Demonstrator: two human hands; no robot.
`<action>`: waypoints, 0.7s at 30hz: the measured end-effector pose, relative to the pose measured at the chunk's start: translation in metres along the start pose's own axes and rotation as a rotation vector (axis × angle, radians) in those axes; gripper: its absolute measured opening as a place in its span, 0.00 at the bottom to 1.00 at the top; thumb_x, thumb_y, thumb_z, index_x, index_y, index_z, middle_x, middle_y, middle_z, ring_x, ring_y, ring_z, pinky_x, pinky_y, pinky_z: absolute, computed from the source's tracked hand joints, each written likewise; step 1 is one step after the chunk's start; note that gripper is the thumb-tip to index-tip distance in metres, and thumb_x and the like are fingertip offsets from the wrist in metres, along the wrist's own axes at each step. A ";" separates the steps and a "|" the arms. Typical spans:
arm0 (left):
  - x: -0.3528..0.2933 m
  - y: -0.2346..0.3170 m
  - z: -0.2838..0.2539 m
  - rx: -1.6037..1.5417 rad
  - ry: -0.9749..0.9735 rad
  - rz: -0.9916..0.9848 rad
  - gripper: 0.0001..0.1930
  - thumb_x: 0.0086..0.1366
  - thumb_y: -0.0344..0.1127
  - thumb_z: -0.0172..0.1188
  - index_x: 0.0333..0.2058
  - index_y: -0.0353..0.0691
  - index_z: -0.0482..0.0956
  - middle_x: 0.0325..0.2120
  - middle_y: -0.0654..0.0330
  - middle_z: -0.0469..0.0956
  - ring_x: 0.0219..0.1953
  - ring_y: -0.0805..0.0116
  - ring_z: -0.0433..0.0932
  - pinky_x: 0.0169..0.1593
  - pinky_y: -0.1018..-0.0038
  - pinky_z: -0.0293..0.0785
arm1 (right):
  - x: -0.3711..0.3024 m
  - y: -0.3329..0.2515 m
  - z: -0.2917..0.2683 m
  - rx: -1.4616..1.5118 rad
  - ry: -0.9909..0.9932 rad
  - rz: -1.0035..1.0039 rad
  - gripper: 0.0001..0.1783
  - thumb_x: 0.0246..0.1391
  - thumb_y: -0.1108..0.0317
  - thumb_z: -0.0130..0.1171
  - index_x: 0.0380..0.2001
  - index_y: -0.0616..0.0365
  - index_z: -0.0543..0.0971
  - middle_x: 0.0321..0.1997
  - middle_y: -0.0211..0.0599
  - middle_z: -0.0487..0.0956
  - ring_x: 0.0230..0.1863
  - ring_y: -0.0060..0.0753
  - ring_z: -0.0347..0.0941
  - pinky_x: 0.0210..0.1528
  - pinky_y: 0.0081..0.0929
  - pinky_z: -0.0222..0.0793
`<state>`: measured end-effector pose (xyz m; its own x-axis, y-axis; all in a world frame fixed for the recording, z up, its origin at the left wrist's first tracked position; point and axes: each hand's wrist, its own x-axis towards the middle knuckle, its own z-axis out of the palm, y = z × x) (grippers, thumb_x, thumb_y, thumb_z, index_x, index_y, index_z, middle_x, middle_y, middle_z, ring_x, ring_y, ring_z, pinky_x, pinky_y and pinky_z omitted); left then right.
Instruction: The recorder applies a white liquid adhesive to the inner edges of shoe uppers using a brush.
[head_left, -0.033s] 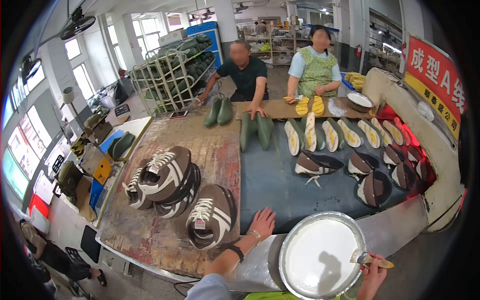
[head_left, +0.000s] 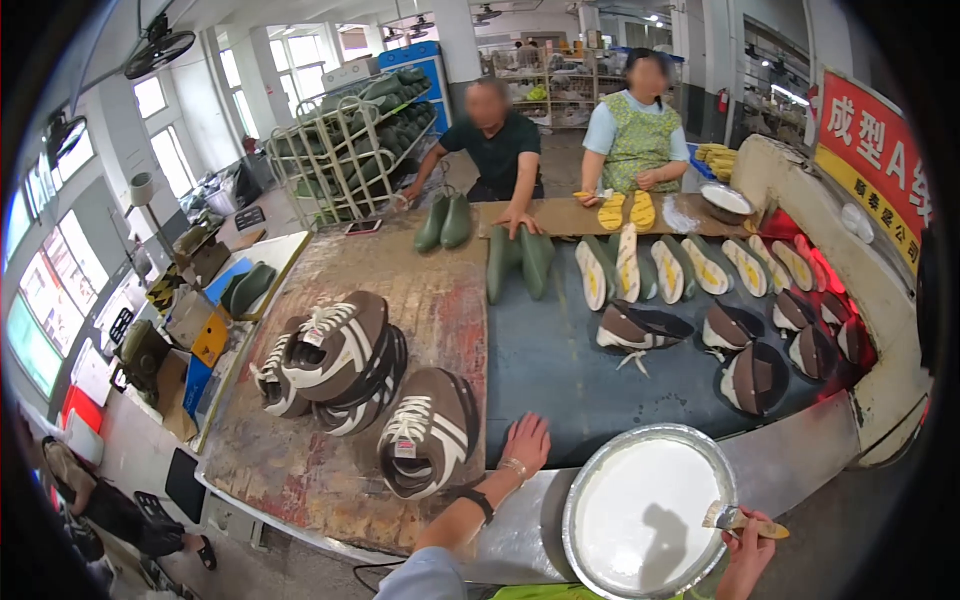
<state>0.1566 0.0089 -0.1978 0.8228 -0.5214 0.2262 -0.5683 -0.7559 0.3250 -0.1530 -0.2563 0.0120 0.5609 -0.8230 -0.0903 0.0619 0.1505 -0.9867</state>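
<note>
Wide brush in hand at the right rim of a round metal basin [head_left: 574,500] of white liquid [head_left: 625,500].
The brush [head_left: 729,518] has a tan handle, a metal band and pale bristles pointing left over the liquid; whether they touch it, I cannot tell. The right hand [head_left: 743,550] grips its handle; the left hand [head_left: 527,442] grasps nothing, lying palm-down on the dark belt [head_left: 570,400].

The liquid [head_left: 628,500] is white, the brush handle [head_left: 771,529] tan.
</note>
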 end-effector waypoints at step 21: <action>0.003 0.006 0.002 -0.014 -0.023 -0.158 0.23 0.58 0.33 0.50 0.54 0.37 0.67 0.60 0.50 0.60 0.65 0.56 0.53 0.65 0.59 0.49 | 0.035 0.035 0.003 -0.017 -0.012 0.067 0.13 0.61 0.64 0.50 0.46 0.57 0.69 0.47 0.40 0.76 0.40 0.25 0.75 0.33 0.18 0.74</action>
<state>0.1559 0.0018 -0.1969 0.9019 -0.4051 0.1502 -0.4313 -0.8238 0.3679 -0.1285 -0.2787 -0.0253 0.5733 -0.8047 -0.1544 0.0098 0.1952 -0.9807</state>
